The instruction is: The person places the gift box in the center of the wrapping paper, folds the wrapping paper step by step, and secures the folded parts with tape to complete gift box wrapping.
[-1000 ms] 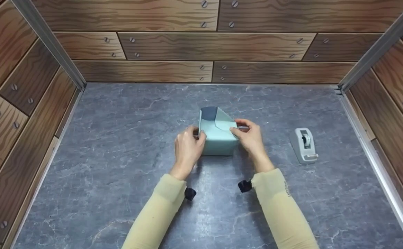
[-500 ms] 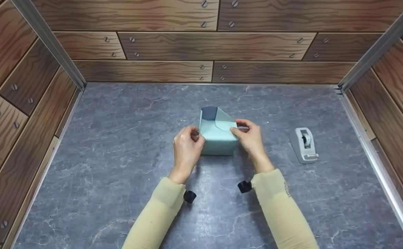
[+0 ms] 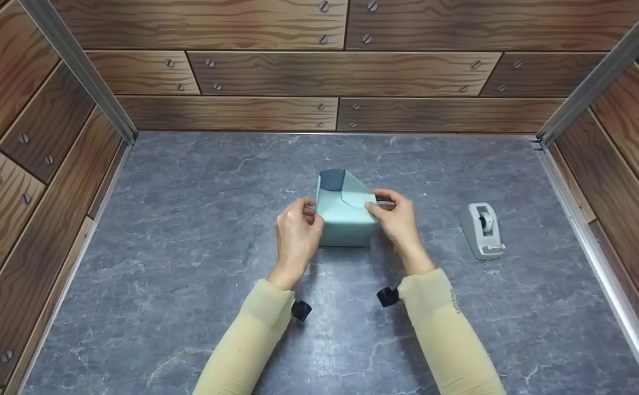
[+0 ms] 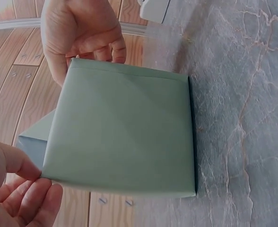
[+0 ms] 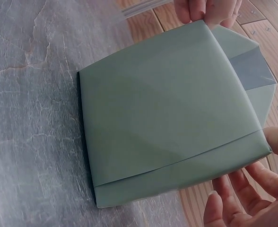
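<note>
A box (image 3: 346,233) covered in pale green paper stands on the grey tabletop between the hands. Its top paper is folded over in a slanting flap (image 3: 359,192), and a blue-grey inner side (image 3: 332,180) shows at the far end. My left hand (image 3: 297,227) pinches the box's near left top corner; the left wrist view shows the thumb and fingers (image 4: 23,163) meeting there. At the right edge, my right hand (image 3: 399,216) holds the paper with the thumb on top. Its fingers (image 5: 238,189) lie along the box's right side in the right wrist view.
A light grey tape dispenser (image 3: 484,230) with a roll stands to the right of the box. Wood-patterned walls (image 3: 275,74) with metal edging (image 3: 607,299) enclose the back and both sides of the tabletop (image 3: 199,263).
My left thumb and fingers have shifted slightly left and closed more tightly at the corner. The right hand, the box and the tape dispenser look unmoved.
</note>
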`<state>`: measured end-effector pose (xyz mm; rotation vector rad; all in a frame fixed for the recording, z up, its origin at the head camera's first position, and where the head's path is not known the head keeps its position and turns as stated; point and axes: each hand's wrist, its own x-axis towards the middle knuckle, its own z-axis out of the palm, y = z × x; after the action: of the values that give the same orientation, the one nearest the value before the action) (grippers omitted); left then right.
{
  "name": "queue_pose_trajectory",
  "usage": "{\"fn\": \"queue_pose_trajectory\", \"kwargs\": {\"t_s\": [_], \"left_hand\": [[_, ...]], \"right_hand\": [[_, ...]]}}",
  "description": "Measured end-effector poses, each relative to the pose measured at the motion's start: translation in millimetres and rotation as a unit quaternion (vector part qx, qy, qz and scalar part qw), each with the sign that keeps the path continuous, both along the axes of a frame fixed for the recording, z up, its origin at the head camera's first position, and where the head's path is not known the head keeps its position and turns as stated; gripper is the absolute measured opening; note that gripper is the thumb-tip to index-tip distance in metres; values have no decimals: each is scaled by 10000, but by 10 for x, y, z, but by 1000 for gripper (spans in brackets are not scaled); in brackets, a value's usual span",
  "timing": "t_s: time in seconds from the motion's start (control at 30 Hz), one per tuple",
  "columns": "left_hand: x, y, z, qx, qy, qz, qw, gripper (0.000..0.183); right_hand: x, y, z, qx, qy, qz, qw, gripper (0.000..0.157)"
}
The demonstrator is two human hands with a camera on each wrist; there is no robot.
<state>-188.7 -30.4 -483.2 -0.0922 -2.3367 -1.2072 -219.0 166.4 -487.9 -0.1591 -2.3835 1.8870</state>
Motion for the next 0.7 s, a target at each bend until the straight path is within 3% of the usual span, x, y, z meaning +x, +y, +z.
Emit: {"fn": "queue_pose_trajectory", "kwargs": {"t_s": [0.7], "left_hand": [[-78,-19,101,-213,110,117,9996,11]], "right_hand": [[2,0,-11,62,6,-67,10000,34]]}}
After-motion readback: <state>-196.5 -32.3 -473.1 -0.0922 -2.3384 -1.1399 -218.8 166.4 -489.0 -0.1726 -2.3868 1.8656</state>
